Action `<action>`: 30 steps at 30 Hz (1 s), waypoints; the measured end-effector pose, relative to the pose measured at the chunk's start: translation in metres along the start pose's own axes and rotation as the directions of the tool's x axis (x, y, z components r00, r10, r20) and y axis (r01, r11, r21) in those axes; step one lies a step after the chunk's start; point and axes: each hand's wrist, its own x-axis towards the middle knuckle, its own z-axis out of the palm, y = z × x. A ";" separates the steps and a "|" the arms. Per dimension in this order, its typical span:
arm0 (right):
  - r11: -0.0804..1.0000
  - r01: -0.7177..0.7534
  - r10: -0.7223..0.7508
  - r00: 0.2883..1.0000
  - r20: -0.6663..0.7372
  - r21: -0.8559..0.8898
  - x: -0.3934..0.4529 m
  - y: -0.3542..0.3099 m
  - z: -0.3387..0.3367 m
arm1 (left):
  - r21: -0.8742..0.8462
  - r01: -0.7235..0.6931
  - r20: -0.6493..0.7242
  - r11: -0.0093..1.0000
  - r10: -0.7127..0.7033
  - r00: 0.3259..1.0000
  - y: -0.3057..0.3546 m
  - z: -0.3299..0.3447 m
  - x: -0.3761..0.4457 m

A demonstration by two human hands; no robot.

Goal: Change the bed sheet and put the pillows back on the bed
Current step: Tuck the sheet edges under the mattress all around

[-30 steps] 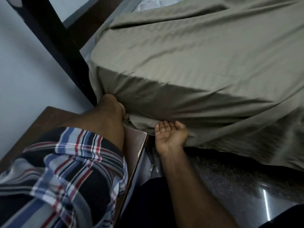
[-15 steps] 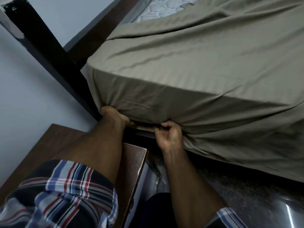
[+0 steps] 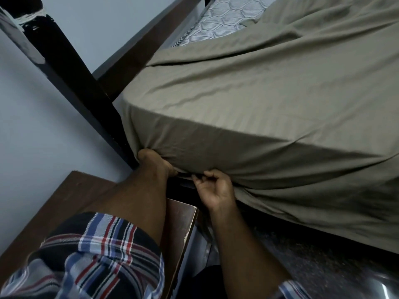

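At the near corner of the mattress [image 3: 218,22], beside the dark bedpost [image 3: 71,83], both hands are down at the bottom edge working the olive bed sheet [image 3: 248,100] under. The left hand [image 3: 154,161] is pushed in right at the corner, its fingers buried beneath the bunched cloth, so how they lie I cannot tell. The right hand [image 3: 212,189], just along the edge from the corner, has its fingers curled and pinches the sheet's hem between thumb and fingertips. The sheet covers this corner and most of the mattress top, but away from the corner, towards the far rail, quilted mattress shows bare, and along the side the cloth hangs loose towards the floor [image 3: 313,270]. No pillows are in sight. The risk, as I judge it: pulling hard here could drag the sheet further off that far part, or the gathered corner could pop free once the hands let go. The wooden side table [image 3: 64,197] below the corner also crowds the left arm.
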 end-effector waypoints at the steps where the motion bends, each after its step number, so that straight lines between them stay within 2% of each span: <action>1: 1.000 -0.009 0.008 0.999 0.037 0.024 0.003 0.000 0.002 | 0.000 0.006 0.020 1.000 -0.006 1.000 -0.001 0.000 0.001; 3: 0.999 -0.042 0.039 0.996 0.082 0.024 0.005 0.000 -0.004 | 0.013 0.034 0.041 0.999 -0.035 0.999 0.000 0.000 0.003; 6: 0.986 -0.137 0.151 0.976 0.158 -0.098 -0.010 -0.007 -0.024 | 0.055 0.073 0.008 0.996 -0.074 0.997 0.003 -0.001 0.014; 9: 0.926 -0.241 0.281 0.954 0.101 -0.292 -0.025 -0.012 -0.044 | 0.137 0.097 -0.022 0.986 -0.095 0.995 0.008 -0.003 0.035; 12: 0.888 -0.195 0.229 0.973 0.033 -0.418 -0.028 -0.007 -0.051 | 0.348 0.104 -0.098 0.932 -0.075 0.992 0.017 -0.005 0.046; 13: 0.845 -0.147 0.189 0.982 0.029 -0.514 -0.028 -0.006 -0.050 | 0.442 0.103 -0.102 0.891 -0.064 0.993 0.019 -0.007 0.043; 15: 0.639 -0.011 0.078 0.996 0.051 -0.769 -0.026 -0.002 -0.048 | 0.637 0.108 -0.099 0.763 -0.057 0.993 0.023 -0.016 0.029; 17: 0.431 0.116 0.015 0.991 0.136 -0.895 -0.026 0.003 -0.043 | 0.794 0.087 -0.049 0.602 -0.080 0.996 0.028 -0.027 0.016; 20: 0.293 0.186 0.047 0.977 0.209 -0.938 -0.025 0.012 -0.032 | 0.980 -0.044 0.050 0.195 -0.030 0.998 0.040 -0.041 -0.007; 22: 0.221 0.218 0.072 0.968 0.239 -0.951 -0.021 0.015 -0.026 | 0.987 -0.140 0.141 -0.074 0.013 0.990 0.051 -0.045 -0.018; 26: 0.002 0.318 0.094 0.944 0.317 -0.948 -0.011 0.013 -0.018 | 0.854 -0.214 0.275 -0.475 0.062 0.959 0.065 -0.051 -0.029; 28: -0.120 0.360 0.129 0.930 0.345 -0.925 -0.005 0.014 -0.015 | 0.805 -0.184 0.291 -0.563 0.105 0.951 0.060 -0.052 -0.030; 30: -0.201 0.383 0.146 0.922 0.359 -0.902 -0.002 0.016 -0.013 | 0.752 -0.192 0.288 -0.630 0.052 0.956 0.054 -0.047 -0.020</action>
